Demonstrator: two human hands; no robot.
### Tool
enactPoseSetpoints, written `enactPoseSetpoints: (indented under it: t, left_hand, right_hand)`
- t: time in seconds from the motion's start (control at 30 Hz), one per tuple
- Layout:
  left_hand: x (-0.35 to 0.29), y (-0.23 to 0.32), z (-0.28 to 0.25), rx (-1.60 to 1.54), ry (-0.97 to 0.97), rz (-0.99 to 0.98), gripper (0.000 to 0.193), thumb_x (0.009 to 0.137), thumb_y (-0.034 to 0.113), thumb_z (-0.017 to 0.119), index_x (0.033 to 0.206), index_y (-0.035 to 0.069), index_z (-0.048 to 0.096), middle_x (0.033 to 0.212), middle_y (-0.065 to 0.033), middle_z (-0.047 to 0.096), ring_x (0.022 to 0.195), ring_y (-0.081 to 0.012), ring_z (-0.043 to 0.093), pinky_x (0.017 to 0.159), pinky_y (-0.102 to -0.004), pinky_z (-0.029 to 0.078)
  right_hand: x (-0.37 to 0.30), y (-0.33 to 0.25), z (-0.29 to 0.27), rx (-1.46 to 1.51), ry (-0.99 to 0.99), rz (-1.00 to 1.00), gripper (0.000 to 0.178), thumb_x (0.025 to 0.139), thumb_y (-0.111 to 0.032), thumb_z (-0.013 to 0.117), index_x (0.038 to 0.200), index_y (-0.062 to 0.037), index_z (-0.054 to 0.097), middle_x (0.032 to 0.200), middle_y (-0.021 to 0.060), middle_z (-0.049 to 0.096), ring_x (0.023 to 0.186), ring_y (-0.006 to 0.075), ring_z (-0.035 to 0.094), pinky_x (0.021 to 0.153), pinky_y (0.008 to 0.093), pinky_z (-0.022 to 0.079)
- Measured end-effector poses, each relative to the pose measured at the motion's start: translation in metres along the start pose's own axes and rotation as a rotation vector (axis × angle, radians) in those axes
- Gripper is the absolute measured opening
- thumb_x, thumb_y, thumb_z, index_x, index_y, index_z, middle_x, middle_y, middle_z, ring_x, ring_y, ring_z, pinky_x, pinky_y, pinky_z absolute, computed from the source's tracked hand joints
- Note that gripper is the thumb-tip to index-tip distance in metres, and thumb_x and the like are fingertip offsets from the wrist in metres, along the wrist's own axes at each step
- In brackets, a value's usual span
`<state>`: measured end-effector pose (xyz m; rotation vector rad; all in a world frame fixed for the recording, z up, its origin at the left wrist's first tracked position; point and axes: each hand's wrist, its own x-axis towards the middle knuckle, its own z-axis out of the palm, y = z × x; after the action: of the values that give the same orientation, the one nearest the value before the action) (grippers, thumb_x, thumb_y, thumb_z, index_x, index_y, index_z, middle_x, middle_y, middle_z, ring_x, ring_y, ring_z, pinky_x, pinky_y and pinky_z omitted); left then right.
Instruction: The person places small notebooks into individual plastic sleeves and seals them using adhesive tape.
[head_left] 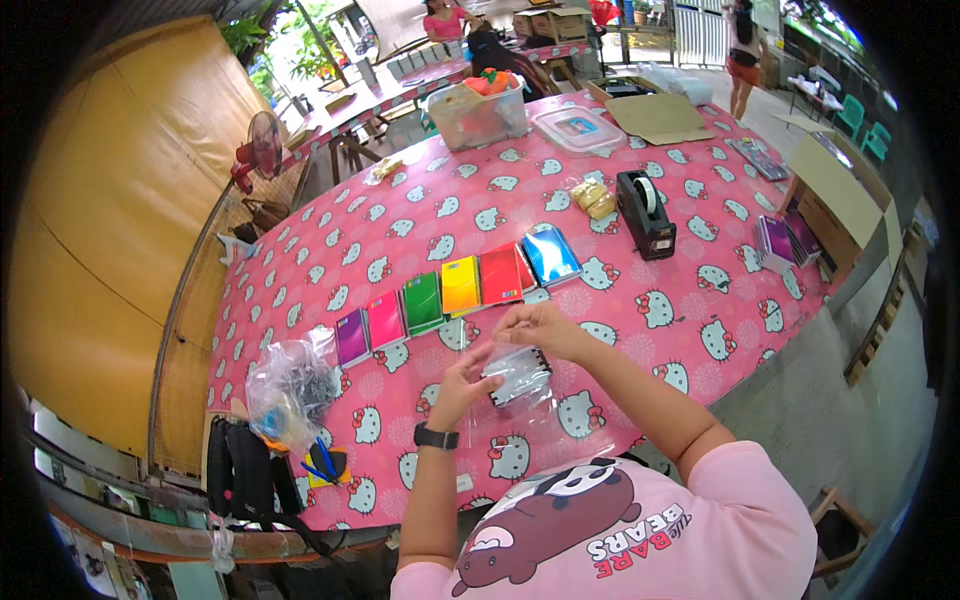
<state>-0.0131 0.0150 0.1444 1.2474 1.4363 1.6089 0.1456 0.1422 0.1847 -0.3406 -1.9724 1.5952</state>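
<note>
A clear plastic bag (522, 380) lies on the table in front of me, with something pale and black-edged, like a spiral-bound pad, showing through it. My right hand (545, 330) pinches the plastic near its far edge. Beside it, my left hand (466, 386) grips the bag's left side between thumb and fingers. Just beyond runs a slanting row of small spiral notebooks: purple (352, 337), pink (385, 319), green (423, 300), yellow (461, 284), red (501, 275) and blue (551, 255). Some are stacked.
A black tape dispenser (655, 236) and yellow rolls (594, 199) stand beyond. Purple notebooks (774, 243) sit by a cardboard box (840, 195) at right. Leftward lie a plastic bag of dark pieces (295, 388), blue-handled scissors (322, 462) and a black bag (240, 465). A plastic bin (470, 118) stands far back.
</note>
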Motion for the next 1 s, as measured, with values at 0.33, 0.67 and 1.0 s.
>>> enactPoseSetpoints:
  t: [0.33, 0.67, 1.0]
  left_hand:
    - [-0.009, -0.035, 0.015, -0.163, 0.004, -0.183, 0.033, 0.079, 0.010, 0.066, 0.109, -0.001, 0.059, 0.104, -0.0068, 0.062, 0.097, -0.0142, 0.056, 0.086, -0.0277, 0.043]
    - [-0.038, 0.010, 0.017, 0.715, -0.122, 0.411, 0.050, 0.068, 0.028, 0.074, 0.113, 0.009, 0.061, 0.125, -0.0075, 0.054, 0.124, -0.0285, 0.042, 0.106, -0.0469, 0.022]
    - [-0.049, -0.007, 0.037, 0.488, 0.145, 0.390, 0.015, 0.076, 0.014, 0.067, 0.089, 0.006, 0.068, 0.098, -0.0081, 0.067, 0.106, -0.0283, 0.057, 0.102, -0.0454, 0.029]
  right_hand:
    - [-0.027, 0.060, 0.001, -0.065, -0.033, 0.263, 0.021, 0.079, -0.020, 0.066, 0.091, -0.0029, 0.066, 0.079, 0.0028, 0.063, 0.072, 0.0106, 0.055, 0.067, 0.0267, 0.043]
    - [-0.061, 0.007, -0.007, -0.605, -0.309, -0.315, 0.067, 0.068, -0.043, 0.071, 0.126, -0.0141, 0.052, 0.136, 0.0043, 0.043, 0.125, 0.0310, 0.037, 0.105, 0.0434, 0.026]
    - [-0.071, 0.032, 0.023, -0.491, 0.143, -0.314, 0.016, 0.073, -0.016, 0.071, 0.084, -0.0069, 0.064, 0.108, 0.0041, 0.061, 0.112, 0.0276, 0.045, 0.092, 0.0399, 0.036]
